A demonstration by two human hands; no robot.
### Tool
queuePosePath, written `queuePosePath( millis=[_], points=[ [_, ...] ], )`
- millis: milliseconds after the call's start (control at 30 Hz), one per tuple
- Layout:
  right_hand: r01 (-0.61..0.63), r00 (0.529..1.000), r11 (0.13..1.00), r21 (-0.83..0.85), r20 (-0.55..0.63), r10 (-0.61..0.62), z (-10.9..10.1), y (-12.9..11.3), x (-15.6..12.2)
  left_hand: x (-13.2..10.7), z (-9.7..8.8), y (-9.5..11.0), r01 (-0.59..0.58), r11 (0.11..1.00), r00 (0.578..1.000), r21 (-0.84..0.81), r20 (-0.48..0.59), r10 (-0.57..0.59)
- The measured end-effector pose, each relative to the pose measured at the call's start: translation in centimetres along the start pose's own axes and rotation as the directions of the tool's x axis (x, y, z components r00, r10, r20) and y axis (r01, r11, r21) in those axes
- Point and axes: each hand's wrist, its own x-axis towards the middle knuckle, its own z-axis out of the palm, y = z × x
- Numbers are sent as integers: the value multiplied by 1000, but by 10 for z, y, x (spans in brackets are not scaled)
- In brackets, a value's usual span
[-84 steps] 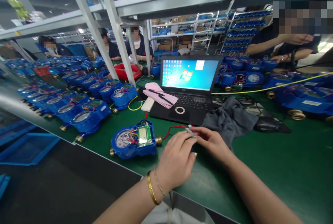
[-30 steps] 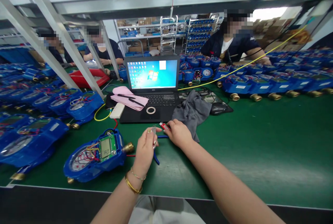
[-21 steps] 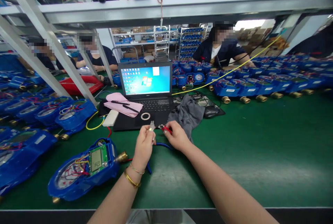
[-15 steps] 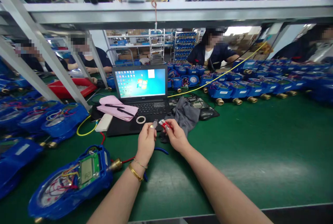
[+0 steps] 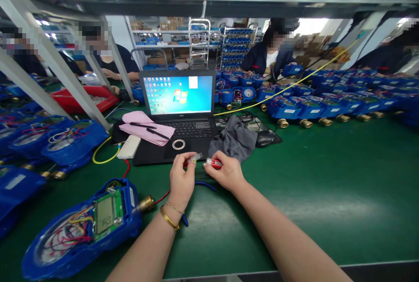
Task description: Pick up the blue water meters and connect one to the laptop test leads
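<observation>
My left hand [image 5: 182,180] pinches a small clear plug [image 5: 195,157] on the end of a red wire [image 5: 162,197]. That wire runs to an open blue water meter [image 5: 81,228] with a green circuit board, lying at the lower left. My right hand [image 5: 225,171] pinches a small red cylindrical part [image 5: 216,163], held a few centimetres right of the plug. Both hands hover over the green bench, just in front of the open laptop [image 5: 178,111]. Blue-handled pliers [image 5: 200,186] lie under my hands.
A grey cloth [image 5: 235,140] and a black mouse [image 5: 265,138] lie right of the laptop; a pink cloth [image 5: 144,128] and a white box [image 5: 128,146] lie left. Rows of blue meters [image 5: 327,106] line both sides. Co-workers sit across the bench behind slanted metal posts [image 5: 49,57].
The view swung right and centred on the laptop. My hands rose from the bench, and the clear plug and the red part have come apart.
</observation>
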Motion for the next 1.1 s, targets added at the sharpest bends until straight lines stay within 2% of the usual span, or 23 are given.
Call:
queuePosePath(
  millis=[100,300,500,1100],
  points=[
    [16,1000,1000,-3,9,-16,-1,-1,0,-1,0,1,-79,997,997,9,12,79],
    [17,1000,1000,11,17,-17,-1,-1,0,-3,1,1,-109,994,994,2,33,108],
    [3,1000,1000,26,0,-3,0,-1,1,-3,0,0,-111,994,992,11,58,110],
    [3,998,998,59,68,-7,0,1,3,-5,1,1,-98,995,992,32,82,95]
  ],
)
